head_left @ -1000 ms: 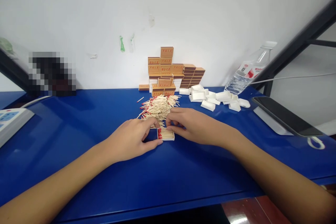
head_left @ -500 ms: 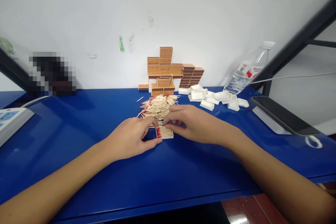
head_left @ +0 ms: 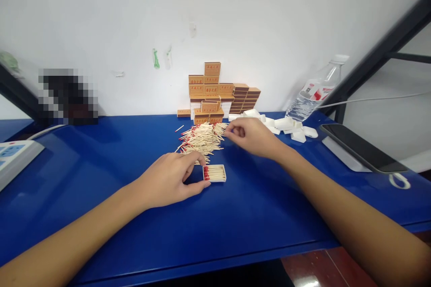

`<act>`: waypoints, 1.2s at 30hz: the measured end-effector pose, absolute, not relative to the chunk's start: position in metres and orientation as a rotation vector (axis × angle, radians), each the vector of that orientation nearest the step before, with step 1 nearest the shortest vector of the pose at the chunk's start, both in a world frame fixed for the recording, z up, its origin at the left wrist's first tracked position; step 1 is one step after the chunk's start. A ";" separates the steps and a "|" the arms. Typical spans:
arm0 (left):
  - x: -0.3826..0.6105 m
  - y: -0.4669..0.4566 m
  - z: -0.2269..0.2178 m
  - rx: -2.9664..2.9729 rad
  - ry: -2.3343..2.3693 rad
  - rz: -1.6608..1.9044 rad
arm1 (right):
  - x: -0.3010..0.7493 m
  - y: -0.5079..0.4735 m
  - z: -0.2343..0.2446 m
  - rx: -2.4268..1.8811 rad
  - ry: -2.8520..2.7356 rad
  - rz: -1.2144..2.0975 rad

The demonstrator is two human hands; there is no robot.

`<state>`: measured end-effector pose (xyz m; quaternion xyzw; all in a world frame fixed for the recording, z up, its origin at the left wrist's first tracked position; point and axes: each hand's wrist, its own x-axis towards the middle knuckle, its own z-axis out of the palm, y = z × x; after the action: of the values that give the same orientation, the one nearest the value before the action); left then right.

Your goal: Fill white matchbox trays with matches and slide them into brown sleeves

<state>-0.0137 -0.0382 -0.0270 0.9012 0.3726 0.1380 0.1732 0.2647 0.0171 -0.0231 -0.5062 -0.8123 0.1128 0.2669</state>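
Blue table (head_left: 101, 215) against a white wall.

Tray (head_left: 214, 173): small white card drawer, flat on the table near the middle, just short of the match pile (head_left: 202, 139). It is filled with one neat layer of pale sticks lying side by side, all red heads at the left end.

Left hand (head_left: 168, 179): rests on the table at the tray's left end. Fingers half curled and spread. The thumb tip touches the tray's near-left corner; the forefinger arches over toward the pile's near edge, clear of the tray. Nothing is clamped.

Right hand (head_left: 251, 136): well apart from the tray, at the pile's right edge. Fingertips are bunched together and pointing left. Cannot tell whether a match is pinched between them.

Pile: loose sticks, heads mostly leftward, one stray to the upper left.

Behind, stacked brown boxes (head_left: 215, 94) stand at the wall. White empty trays (head_left: 286, 123) lie scattered to their right, then a leaning bottle (head_left: 313, 94). A phone (head_left: 362, 148) is at far right, a power strip (head_left: 13, 157) at far left.
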 end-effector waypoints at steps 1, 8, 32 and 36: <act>-0.013 -0.039 -0.027 2.554 1.050 0.395 | 0.270 0.027 -0.028 -1.437 -2.119 0.296; -0.012 -0.039 -0.028 2.544 1.061 0.293 | 0.267 0.058 -0.035 -1.723 -1.941 0.337; -0.012 -0.037 -0.026 2.535 1.110 0.265 | 0.244 -0.027 0.004 -1.144 -2.549 0.791; -0.012 -0.037 -0.026 2.537 1.115 0.264 | 0.238 -0.032 0.003 -1.189 -2.592 0.732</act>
<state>-0.0122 -0.0371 -0.0258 0.8968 0.3943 0.0934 0.1778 0.2377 -0.0317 0.0025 -0.4018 -0.8761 0.2474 0.0985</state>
